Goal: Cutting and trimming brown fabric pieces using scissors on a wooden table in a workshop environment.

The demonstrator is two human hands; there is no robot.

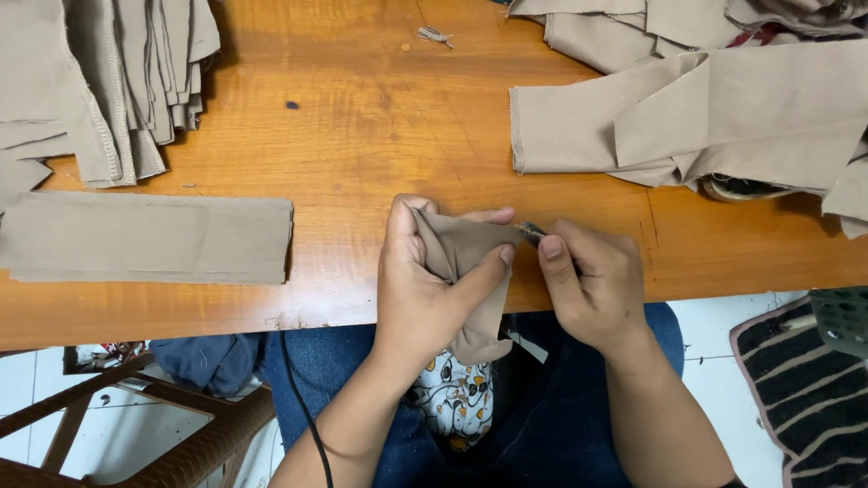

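The small tan cloth piece (461, 271) sits at the tabletop's (362, 145) near edge, soft, light and floppy, so you keep hold near its folded corner. Your left hand (425, 280) pinches it between thumb and fingers; your right hand (592, 289) grips a small dark tool (532, 231) at its tip. Folded strips (149, 237) left, a cloth heap (705, 117) right, bare wood between.

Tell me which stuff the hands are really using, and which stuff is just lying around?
In use:
- left hand gripping the small tan cloth piece
- right hand pinching a small dark tool against that cloth

Lying about:
- flat folded tan piece
- stack of tan pieces
- heap of tan cloth
- thread scrap
- wooden table
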